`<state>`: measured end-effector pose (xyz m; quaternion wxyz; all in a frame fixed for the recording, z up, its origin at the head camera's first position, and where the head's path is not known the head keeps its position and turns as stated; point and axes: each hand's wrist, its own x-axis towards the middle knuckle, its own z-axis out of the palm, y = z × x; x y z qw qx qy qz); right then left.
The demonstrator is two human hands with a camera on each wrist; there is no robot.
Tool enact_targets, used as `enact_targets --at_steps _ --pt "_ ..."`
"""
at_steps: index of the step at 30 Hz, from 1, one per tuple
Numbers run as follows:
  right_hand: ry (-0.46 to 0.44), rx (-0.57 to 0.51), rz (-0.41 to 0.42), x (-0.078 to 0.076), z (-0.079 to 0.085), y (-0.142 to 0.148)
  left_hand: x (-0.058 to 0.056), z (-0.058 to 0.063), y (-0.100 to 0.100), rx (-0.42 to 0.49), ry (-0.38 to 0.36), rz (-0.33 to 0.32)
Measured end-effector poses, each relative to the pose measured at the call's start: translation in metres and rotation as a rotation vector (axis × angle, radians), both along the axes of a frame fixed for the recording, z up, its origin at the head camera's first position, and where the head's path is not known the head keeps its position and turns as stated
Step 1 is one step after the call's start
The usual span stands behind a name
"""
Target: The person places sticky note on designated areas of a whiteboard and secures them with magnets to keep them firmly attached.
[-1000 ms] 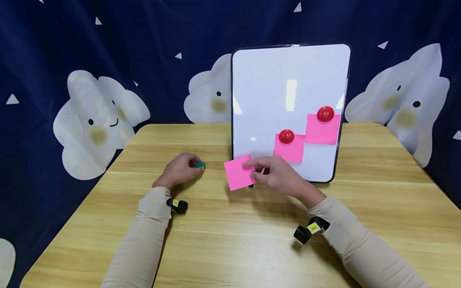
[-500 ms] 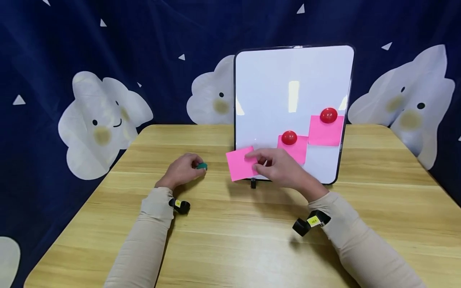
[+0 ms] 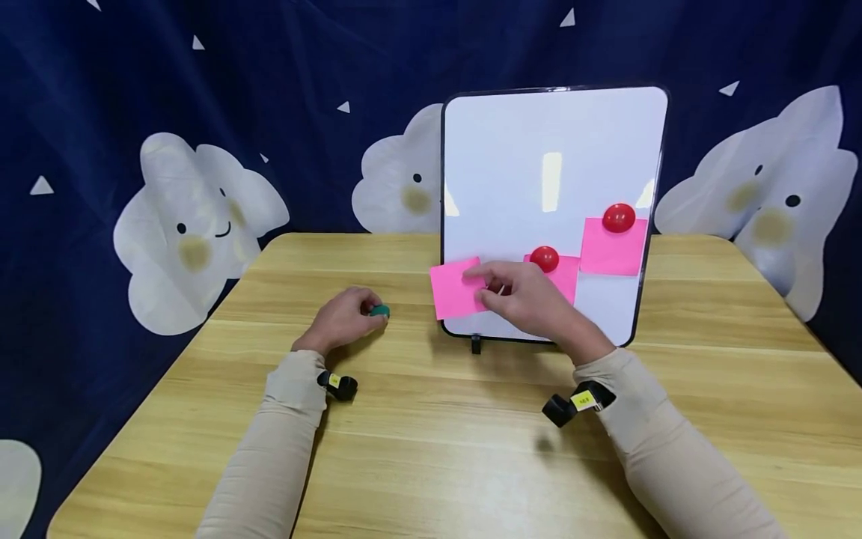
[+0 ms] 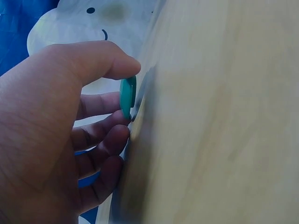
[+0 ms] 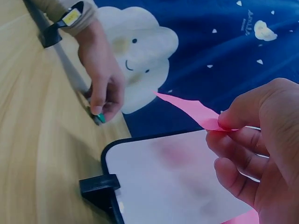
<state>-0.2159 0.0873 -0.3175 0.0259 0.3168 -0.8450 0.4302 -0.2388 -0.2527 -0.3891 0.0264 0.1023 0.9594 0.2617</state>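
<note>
Between thumb and fingers, my right hand (image 3: 525,296) pinches a pink sticky note (image 3: 456,290) in front of the lower left of a whiteboard (image 3: 512,165). In the right wrist view the note (image 5: 201,112) is bent and stands apart from the board. My left hand (image 3: 343,318) pinches a round green magnet (image 3: 380,311) just above the table, left of the board. The left wrist view has that magnet (image 4: 126,97) edge-on between thumb and fingers. Two other pink notes hang on the board's right part, each under a red magnet (image 3: 619,218); my right hand partly hides the lower one.
The whiteboard stands upright on small black feet (image 3: 476,344) toward the back of the wooden table (image 3: 431,464). Behind it hangs a dark blue curtain (image 3: 296,60) with white clouds. A black wrist camera (image 3: 569,404) juts out below my right wrist.
My right hand has raised the pink note from the board's bottom edge to in front of its lower left. The left hand keeps its place with the green magnet. The view has shifted slightly.
</note>
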Motion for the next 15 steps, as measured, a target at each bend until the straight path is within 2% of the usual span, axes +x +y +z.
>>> enact_targets --at_steps 15 --pt "0.102 0.019 -0.054 -0.013 0.010 0.002 -0.002 -0.002 -0.002 0.015 -0.020 0.014"
